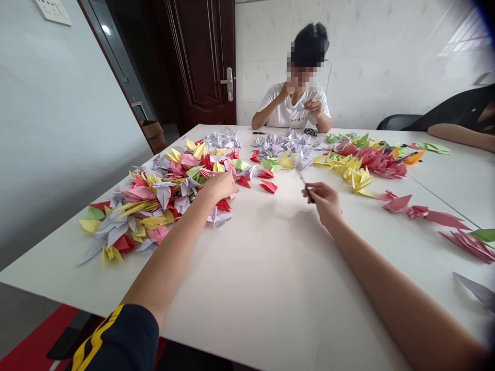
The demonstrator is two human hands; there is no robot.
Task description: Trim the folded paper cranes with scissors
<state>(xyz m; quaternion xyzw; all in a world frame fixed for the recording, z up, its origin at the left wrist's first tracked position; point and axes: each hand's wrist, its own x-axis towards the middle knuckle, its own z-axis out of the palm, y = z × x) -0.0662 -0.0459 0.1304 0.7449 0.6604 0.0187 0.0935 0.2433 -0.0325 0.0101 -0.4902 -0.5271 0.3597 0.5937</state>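
My left hand (221, 186) reaches onto the right edge of a big heap of folded paper cranes (162, 193) in white, yellow, pink, red and green. Its fingers are curled downward; what lies between them, if anything, is hidden. In my right hand (323, 201), raised over the white table, is a slim black-handled tool (309, 194) with a thin, pale, blurred tip pointing away; its exact kind is unclear. Between my hands, slightly farther off, lie a few loose red cranes (268, 186).
White cranes (286, 143) are piled at the far side before a seated person (299, 103). Yellow cranes (356, 175) and pink cranes (382, 162) trail along the right. A second person's arm (460, 135) rests at far right. The white table (247, 288) has a seam on its right.
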